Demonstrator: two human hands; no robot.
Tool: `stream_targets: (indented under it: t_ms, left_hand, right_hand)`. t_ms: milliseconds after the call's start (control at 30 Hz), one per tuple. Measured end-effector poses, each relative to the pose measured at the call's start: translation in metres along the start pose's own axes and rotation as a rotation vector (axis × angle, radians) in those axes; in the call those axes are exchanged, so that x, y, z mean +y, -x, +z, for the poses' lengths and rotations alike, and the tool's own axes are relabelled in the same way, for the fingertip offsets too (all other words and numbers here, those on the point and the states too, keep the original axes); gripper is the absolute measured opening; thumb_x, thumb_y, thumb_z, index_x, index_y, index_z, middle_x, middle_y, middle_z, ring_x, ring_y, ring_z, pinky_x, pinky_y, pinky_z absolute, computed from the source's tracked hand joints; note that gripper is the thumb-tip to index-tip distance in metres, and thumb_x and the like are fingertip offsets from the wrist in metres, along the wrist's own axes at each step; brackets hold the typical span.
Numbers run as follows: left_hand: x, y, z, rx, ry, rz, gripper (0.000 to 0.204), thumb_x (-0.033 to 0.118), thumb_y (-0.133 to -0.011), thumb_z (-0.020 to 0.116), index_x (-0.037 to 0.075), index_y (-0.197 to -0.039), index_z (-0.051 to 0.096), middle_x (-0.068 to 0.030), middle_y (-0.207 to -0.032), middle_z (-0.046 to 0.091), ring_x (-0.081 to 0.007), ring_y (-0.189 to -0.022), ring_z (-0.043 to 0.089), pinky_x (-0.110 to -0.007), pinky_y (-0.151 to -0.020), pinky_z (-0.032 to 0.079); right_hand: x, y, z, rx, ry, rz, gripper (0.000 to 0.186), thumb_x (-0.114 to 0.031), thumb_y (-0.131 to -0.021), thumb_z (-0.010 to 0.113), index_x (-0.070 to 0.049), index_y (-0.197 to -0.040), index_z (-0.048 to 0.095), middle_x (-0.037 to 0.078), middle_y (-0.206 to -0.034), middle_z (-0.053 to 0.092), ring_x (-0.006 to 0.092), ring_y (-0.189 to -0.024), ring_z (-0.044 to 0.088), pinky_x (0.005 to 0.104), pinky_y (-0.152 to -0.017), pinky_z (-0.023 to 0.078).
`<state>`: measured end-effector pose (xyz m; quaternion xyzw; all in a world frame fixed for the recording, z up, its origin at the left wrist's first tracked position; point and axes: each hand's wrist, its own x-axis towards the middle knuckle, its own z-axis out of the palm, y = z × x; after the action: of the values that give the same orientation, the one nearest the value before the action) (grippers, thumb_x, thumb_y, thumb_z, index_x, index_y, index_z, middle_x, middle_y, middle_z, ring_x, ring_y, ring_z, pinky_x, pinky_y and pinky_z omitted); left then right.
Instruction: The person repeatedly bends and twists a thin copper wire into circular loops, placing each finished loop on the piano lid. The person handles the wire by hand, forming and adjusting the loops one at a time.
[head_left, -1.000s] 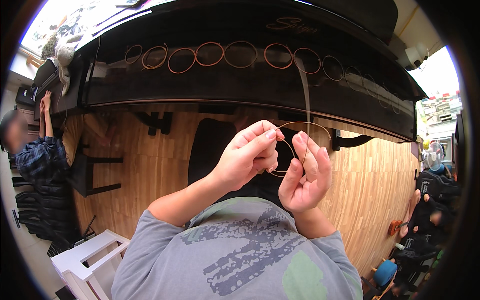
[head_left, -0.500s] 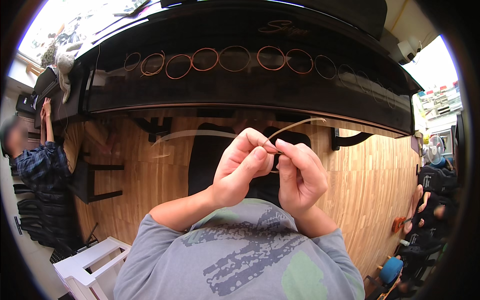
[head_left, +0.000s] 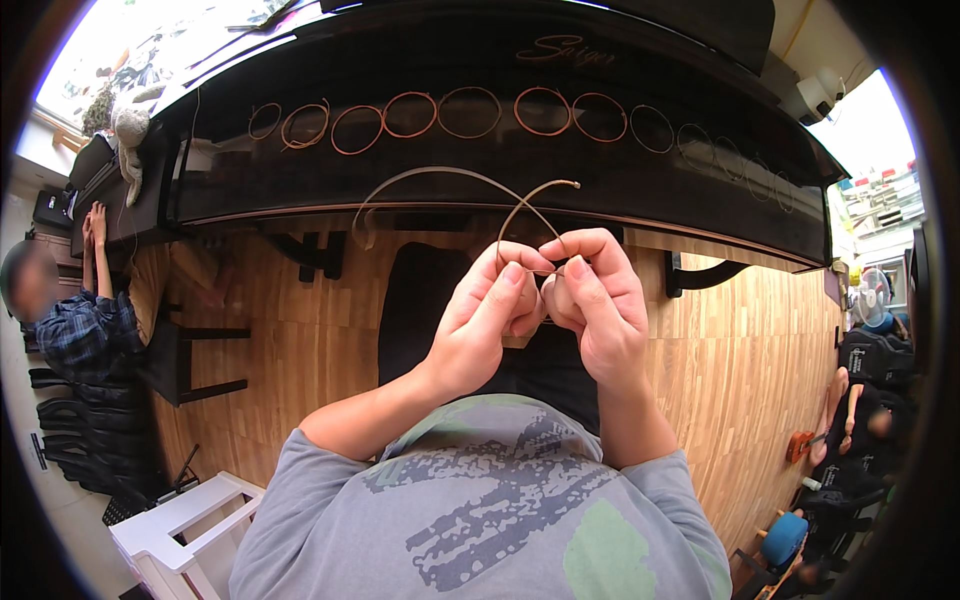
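In front of my chest, both hands pinch one thin brownish wire string. My left hand is closed on it between thumb and forefinger, and my right hand grips it the same way, close beside the left. Above the fingers the string makes a loop whose two lengths cross. One end points up to the right; the other arcs far out to the left. Beyond my hands, several coiled strings lie in a row on a glossy black piano, some copper-coloured and some paler.
A plush toy sits at the piano's left end. At the left is a person in a checked shirt, hands on a dark surface. A white stool stands at lower left. People in black and a blue round seat are at the right.
Both hands have drawn slightly apart. The string has swung up and away from me, and its lengths now cross in a loop above my fingers.
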<state>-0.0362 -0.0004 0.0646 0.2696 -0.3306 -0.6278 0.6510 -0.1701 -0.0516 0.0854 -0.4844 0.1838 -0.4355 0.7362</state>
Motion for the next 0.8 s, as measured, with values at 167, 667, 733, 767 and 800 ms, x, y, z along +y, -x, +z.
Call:
stream_targets:
  t_ms: [167,667,733,767,800]
  left_hand:
    - [0.006,0.001,0.002,-0.021,-0.183,-0.003,0.027,0.022,-0.104,0.033,0.002,-0.115,0.048,0.0032,-0.067,0.034,-0.0078,-0.061,0.034,-0.023,-0.058,0.032]
    - [0.000,-0.001,-0.016,0.031,-0.112,-0.011,0.026,0.020,-0.104,0.033,0.003,-0.111,0.051,0.0041,-0.064,0.032,-0.0076,-0.056,0.032,-0.024,-0.056,0.032]
    - [0.000,0.000,-0.017,0.057,-0.107,0.008,0.026,0.021,-0.104,0.032,0.004,-0.111,0.051,0.0038,-0.063,0.029,-0.0099,-0.056,0.034,-0.026,-0.058,0.034]
    - [-0.001,0.000,-0.018,0.072,-0.083,0.016,0.027,0.021,-0.104,0.032,0.004,-0.111,0.051,0.0037,-0.063,0.029,-0.0101,-0.056,0.035,-0.026,-0.058,0.034]
    - [-0.002,0.000,-0.020,0.087,-0.059,0.023,0.027,0.020,-0.104,0.032,0.004,-0.111,0.052,0.0037,-0.063,0.029,-0.0104,-0.056,0.035,-0.027,-0.058,0.034]
  right_hand:
    - [0.000,-0.003,0.001,0.080,0.243,-0.026,0.017,-0.008,-0.099,0.046,0.000,-0.107,0.058,-0.004,-0.073,0.052,0.0014,-0.058,0.042,0.0178,-0.052,0.034]
    - [-0.008,-0.021,-0.025,-0.061,0.623,-0.094,0.017,0.000,-0.093,0.052,-0.001,-0.106,0.064,0.006,-0.079,0.067,0.0121,-0.073,0.066,0.0235,-0.064,0.052]
    - [-0.006,-0.021,-0.021,0.002,0.640,-0.120,0.017,-0.002,-0.095,0.051,-0.001,-0.107,0.063,0.006,-0.079,0.067,0.0121,-0.074,0.067,0.0232,-0.064,0.052]
    - [-0.006,-0.021,-0.022,0.005,0.645,-0.118,0.017,-0.002,-0.095,0.051,-0.002,-0.107,0.063,0.006,-0.080,0.067,0.0120,-0.075,0.067,0.0228,-0.064,0.051]
    - [-0.005,-0.020,-0.022,0.008,0.650,-0.116,0.017,-0.003,-0.095,0.051,-0.002,-0.107,0.063,0.006,-0.081,0.067,0.0119,-0.076,0.067,0.0225,-0.063,0.051]
